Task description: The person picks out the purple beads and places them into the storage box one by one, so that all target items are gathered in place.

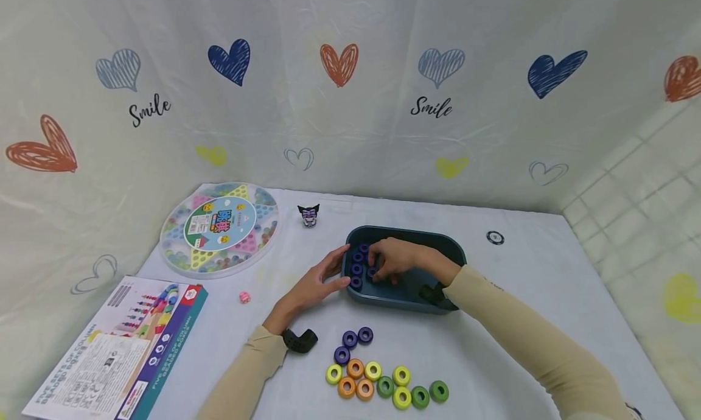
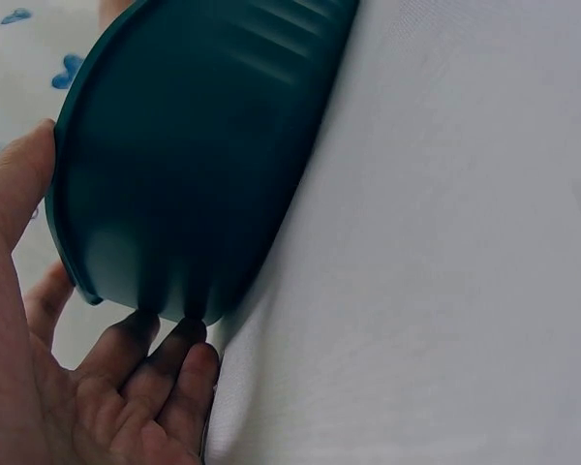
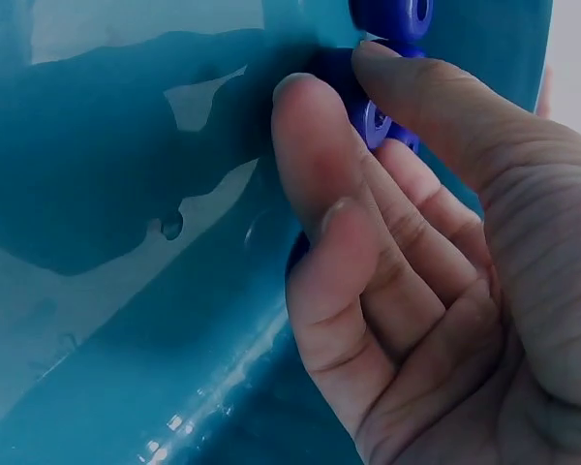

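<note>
Inside the dark teal tray (image 1: 421,289), my right hand (image 1: 395,257) pinches a purple ring bead (image 3: 373,121) between thumb and fingers. Several more purple beads (image 1: 356,269) line the tray's left end, beside that hand. My left hand (image 1: 314,284) rests against the outside of the same end, its thumb and fingertips apart and touching the rim and wall. In the left wrist view these fingertips (image 2: 189,329) meet the tray's outer wall (image 2: 174,174). Part of the held bead is hidden behind my right fingers.
Loose purple beads (image 1: 349,339), orange beads (image 1: 347,387), yellow beads (image 1: 401,398) and green beads (image 1: 420,397) lie in front of the tray. A round board-game package (image 1: 257,249) and a toy box (image 1: 175,347) are at left. A small figure (image 1: 309,216), a pink piece (image 1: 244,297) and a round chip (image 1: 495,237) lie about.
</note>
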Demonstrator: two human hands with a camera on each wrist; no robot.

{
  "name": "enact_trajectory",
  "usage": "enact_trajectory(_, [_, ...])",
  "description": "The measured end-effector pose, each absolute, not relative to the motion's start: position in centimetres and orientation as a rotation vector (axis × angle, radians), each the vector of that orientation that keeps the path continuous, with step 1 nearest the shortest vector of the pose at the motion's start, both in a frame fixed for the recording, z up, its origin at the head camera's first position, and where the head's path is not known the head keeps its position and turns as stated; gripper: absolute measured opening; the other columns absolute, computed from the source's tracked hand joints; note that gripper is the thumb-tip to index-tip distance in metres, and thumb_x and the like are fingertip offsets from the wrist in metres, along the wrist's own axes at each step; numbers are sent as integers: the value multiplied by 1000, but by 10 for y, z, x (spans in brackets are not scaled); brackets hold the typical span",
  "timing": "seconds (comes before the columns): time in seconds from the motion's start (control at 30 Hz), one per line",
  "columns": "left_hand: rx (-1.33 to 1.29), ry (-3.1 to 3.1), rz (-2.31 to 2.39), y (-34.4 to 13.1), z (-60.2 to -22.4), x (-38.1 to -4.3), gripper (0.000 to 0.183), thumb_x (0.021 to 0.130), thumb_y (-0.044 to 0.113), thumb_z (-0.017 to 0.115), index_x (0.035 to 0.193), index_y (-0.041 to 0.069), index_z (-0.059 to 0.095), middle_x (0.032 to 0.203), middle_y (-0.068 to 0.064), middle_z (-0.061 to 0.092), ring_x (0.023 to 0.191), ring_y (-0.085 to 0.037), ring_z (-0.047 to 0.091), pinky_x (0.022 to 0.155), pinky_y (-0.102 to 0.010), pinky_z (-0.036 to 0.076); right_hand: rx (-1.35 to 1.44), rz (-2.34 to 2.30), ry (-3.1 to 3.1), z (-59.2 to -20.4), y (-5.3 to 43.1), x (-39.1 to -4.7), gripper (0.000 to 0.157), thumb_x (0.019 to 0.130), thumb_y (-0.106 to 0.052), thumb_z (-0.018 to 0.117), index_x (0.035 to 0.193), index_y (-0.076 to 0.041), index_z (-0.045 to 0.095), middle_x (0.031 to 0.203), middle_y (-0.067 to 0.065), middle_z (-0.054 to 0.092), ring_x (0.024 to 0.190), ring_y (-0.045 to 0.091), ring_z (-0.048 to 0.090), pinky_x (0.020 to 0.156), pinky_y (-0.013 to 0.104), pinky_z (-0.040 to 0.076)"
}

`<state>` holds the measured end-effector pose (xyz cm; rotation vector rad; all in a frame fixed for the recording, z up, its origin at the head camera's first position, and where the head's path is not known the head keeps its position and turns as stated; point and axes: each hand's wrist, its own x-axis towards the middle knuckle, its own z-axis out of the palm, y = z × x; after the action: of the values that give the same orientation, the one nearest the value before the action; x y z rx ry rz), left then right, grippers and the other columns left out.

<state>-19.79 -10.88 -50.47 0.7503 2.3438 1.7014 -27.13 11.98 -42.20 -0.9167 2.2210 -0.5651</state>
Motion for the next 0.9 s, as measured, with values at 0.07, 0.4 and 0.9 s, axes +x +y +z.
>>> enact_trajectory(0.07, [753,2345,1702,-109,-505,-197,65,88,35,57,142,34,20,145,10,26,127,-8,33,104,-31,29,-923,-566,2229,-422,120,-271,23,80,-14,69,94,-6,54,65,1,63,50,16,61,49,27,51])
enact_trajectory(0.4, [741,2353,1682,-109,-506,-198,65,88,36,56,142,36,19,145,10,24,128,-9,31,105,-33,28,-997,-573,2246,-420,122,-272,4,83,-11,65,83,-8,61,72,-3,61,54,14,59,52,26,52])
enact_trajectory(0.9, [712,2355,1679,-108,-503,-197,67,86,41,57,142,35,20,145,13,24,128,-6,31,105,-31,28,-1056,-609,2347,-394,138,-259,12,89,-15,57,92,-8,66,80,1,63,57,13,58,52,25,51])
